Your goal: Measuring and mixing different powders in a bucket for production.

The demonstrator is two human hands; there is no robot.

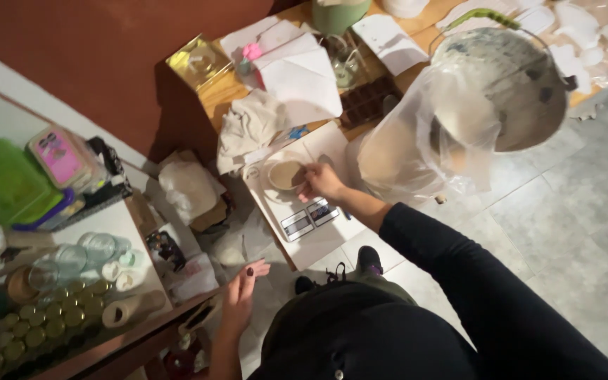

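Two hands: apart.
Right hand (pixel 320 183): arm outstretched, fingers curled at small cup (pixel 286 174) on white scale (pixel 304 211); grip unclear.
Left hand (pixel 242 288): fingers spread, resting flat on shelf edge (pixel 177 309).

You stand in a home craft workshop: a cluttered wooden table (pixel 228 90) with a digital scale (pixel 302 214), a metal bucket (pixel 522 91), brown moulds (pixel 367 98), rows of small gold-lidded jars (pixel 51 320) and a tiled floor (pixel 571 232)

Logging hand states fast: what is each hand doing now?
Left hand: open, fingers spread, holding nothing.
Right hand: closed beside the small bowl on the scale; contents unclear.
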